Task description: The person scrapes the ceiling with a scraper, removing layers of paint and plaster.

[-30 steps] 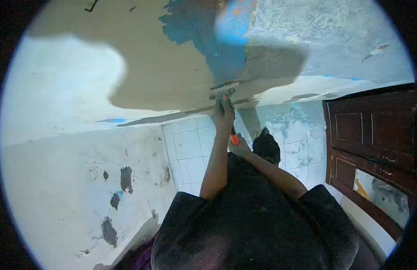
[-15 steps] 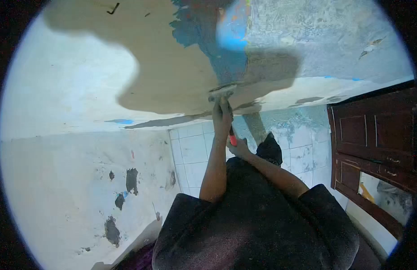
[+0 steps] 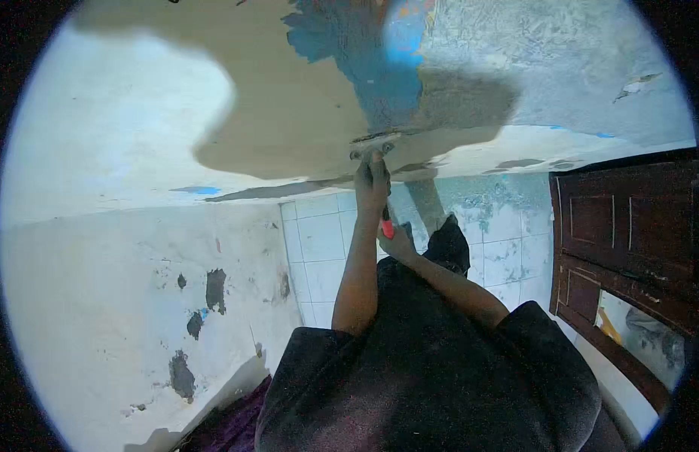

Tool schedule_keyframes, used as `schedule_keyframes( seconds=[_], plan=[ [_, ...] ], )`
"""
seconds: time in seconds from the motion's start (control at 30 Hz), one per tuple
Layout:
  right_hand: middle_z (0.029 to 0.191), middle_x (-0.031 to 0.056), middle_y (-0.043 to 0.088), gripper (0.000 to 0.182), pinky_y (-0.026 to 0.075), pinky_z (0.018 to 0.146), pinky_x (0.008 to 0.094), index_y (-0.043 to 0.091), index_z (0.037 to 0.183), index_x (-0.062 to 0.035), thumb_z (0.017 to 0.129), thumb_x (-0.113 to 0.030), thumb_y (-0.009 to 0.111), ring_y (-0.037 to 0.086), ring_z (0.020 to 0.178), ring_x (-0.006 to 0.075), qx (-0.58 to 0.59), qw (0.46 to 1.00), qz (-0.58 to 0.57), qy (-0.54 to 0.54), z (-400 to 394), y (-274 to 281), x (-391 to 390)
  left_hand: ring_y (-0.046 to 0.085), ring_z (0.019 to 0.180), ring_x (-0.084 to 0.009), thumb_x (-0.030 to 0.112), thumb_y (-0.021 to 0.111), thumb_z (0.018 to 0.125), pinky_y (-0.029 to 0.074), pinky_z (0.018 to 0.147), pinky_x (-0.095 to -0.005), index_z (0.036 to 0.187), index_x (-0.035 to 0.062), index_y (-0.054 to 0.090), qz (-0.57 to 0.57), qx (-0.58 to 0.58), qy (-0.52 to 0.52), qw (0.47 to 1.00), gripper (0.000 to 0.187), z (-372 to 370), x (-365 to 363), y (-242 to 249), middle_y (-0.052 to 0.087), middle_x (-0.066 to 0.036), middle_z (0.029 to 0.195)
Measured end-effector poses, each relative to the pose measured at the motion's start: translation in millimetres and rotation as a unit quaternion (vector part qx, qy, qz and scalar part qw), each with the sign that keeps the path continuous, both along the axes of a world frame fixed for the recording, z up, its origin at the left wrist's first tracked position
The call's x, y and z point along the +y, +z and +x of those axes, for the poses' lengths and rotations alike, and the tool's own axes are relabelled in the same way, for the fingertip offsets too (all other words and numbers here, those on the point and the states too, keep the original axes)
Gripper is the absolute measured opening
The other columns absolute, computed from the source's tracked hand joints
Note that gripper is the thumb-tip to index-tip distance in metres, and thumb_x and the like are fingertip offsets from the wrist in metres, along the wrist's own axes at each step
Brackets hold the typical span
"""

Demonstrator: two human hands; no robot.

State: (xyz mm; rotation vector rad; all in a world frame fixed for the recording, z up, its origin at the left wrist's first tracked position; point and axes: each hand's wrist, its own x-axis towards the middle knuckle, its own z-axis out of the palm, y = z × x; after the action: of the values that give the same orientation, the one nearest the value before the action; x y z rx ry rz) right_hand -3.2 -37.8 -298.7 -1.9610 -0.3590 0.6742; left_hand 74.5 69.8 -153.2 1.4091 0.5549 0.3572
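Observation:
Both my hands grip one wall scraper [image 3: 373, 146] with a wide blade and a red-ended handle. Its blade presses against the wall [image 3: 274, 113], right at the lower end of an exposed blue patch [image 3: 387, 87]. My left hand [image 3: 373, 182] is closed around the upper part, close behind the blade. Lower down, my right hand [image 3: 398, 244] wraps the red handle end. A thin dark line of material runs along the blade's edge. The fingers partly hide the handle's middle.
A dark wooden cabinet [image 3: 624, 218] stands at the right. White floor tiles [image 3: 323, 237] lie below the wall, dusty toward the right. The left side wall [image 3: 100, 301] has several grey chipped spots. Purple cloth [image 3: 232, 410] shows at the lower left.
The camera view has tilted slightly, so the wall appears a little higher. Both hands keep their hold, and the blade stays at the lower end of the blue patch.

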Motion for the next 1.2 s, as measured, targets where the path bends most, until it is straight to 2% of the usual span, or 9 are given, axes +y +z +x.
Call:
schedule_keyframes(
  seconds=[0.13, 0.17, 0.27, 0.4, 0.67, 0.93, 1.0, 1.07, 1.2],
  plan=[
    [0.049, 0.0128, 0.052, 0.045, 0.038, 0.051, 0.0434, 0.055, 0.061, -0.0010, 0.082, -0.040, 0.060, 0.058, 0.051, 0.0282, 0.041, 0.997, 0.054, -0.043, -13, -44, 10, 0.035, 0.042, -0.0054, 0.039, 0.043, 0.094, 0.029, 0.039, -0.0227, 0.072, 0.0074, 0.045, 0.018, 0.006, -0.004, 1.000, 0.038, 0, 1, 4, 0.038, 0.004, 0.051],
    [0.058, 0.0050, 0.052, 0.020, 0.039, 0.050, 0.0335, 0.054, 0.072, 0.0005, 0.081, -0.016, 0.061, 0.049, 0.057, 0.0107, -0.005, 0.999, 0.014, -0.032, -4, -40, 15, 0.036, 0.044, -0.0061, 0.038, 0.045, 0.094, 0.029, 0.041, -0.0230, 0.071, 0.0072, 0.044, 0.009, -0.003, -0.006, 1.000, 0.038, 4, 4, 6, 0.040, 0.003, 0.053],
    [0.060, 0.0048, 0.052, 0.017, 0.040, 0.051, 0.0319, 0.054, 0.075, 0.0003, 0.080, -0.015, 0.061, 0.049, 0.060, 0.0091, -0.003, 0.993, 0.065, -0.099, 42, 11, 26, 0.037, 0.048, -0.0061, 0.037, 0.047, 0.093, 0.029, 0.044, -0.0225, 0.072, 0.0064, 0.045, 0.066, -0.099, 0.011, 0.993, 0.037, 24, 4, 40, 0.041, 0.002, 0.056],
    [0.058, 0.0097, 0.054, 0.028, 0.039, 0.052, 0.0376, 0.056, 0.072, -0.0006, 0.079, -0.027, 0.063, 0.053, 0.057, 0.0188, -0.017, 0.992, 0.112, -0.053, 51, -11, 44, 0.036, 0.052, -0.0052, 0.038, 0.049, 0.092, 0.029, 0.046, -0.0219, 0.075, 0.0059, 0.047, 0.056, -0.070, -0.002, 0.996, 0.036, 24, 8, 76, 0.041, 0.003, 0.059],
    [0.062, 0.0169, 0.054, 0.047, 0.040, 0.059, 0.0462, 0.055, 0.070, 0.0004, 0.079, -0.046, 0.060, 0.059, 0.067, 0.0328, 0.088, 0.995, -0.029, 0.027, -6, -49, -15, 0.036, 0.051, -0.0053, 0.035, 0.043, 0.095, 0.029, 0.044, -0.0204, 0.087, 0.0068, 0.046, -0.137, -0.012, -0.015, 0.990, 0.029, -14, -11, -13, 0.041, 0.003, 0.062],
    [0.058, 0.0130, 0.056, 0.042, 0.041, 0.053, 0.0398, 0.055, 0.069, 0.0011, 0.079, -0.039, 0.063, 0.057, 0.055, 0.0254, 0.056, 0.995, 0.059, -0.066, 5, -28, -31, 0.035, 0.051, -0.0057, 0.046, 0.044, 0.092, 0.028, 0.045, -0.0222, 0.082, 0.0107, 0.044, -0.040, -0.018, -0.013, 0.999, 0.037, 10, -37, -6, 0.039, 0.003, 0.060],
    [0.059, 0.0013, 0.050, 0.023, 0.037, 0.052, 0.0336, 0.053, 0.070, -0.0001, 0.081, -0.019, 0.058, 0.047, 0.059, 0.0095, 0.003, 0.997, -0.029, -0.075, 7, -41, -31, 0.035, 0.049, -0.0055, 0.047, 0.044, 0.092, 0.028, 0.044, -0.0226, 0.081, 0.0103, 0.044, -0.031, -0.050, 0.001, 0.998, 0.038, 19, -42, 8, 0.039, 0.003, 0.059],
    [0.065, 0.0162, 0.059, 0.036, 0.042, 0.056, 0.0415, 0.057, 0.075, 0.0005, 0.080, -0.035, 0.063, 0.061, 0.064, 0.0318, 0.039, 0.995, 0.037, -0.085, 12, -23, -37, 0.035, 0.049, -0.0056, 0.048, 0.043, 0.092, 0.028, 0.043, -0.0229, 0.080, 0.0104, 0.044, -0.035, -0.041, -0.018, 0.998, 0.039, 18, -42, 5, 0.039, 0.003, 0.059],
    [0.061, 0.0176, 0.056, 0.035, 0.041, 0.060, 0.0434, 0.057, 0.069, -0.0003, 0.080, -0.033, 0.062, 0.057, 0.061, 0.0367, 0.039, 0.996, 0.030, -0.076, 6, -32, -55, 0.036, 0.046, -0.0062, 0.049, 0.042, 0.092, 0.030, 0.042, -0.0231, 0.080, 0.0106, 0.045, -0.072, -0.050, -0.037, 0.995, 0.040, 22, -52, -1, 0.040, 0.002, 0.058]
  ],
)
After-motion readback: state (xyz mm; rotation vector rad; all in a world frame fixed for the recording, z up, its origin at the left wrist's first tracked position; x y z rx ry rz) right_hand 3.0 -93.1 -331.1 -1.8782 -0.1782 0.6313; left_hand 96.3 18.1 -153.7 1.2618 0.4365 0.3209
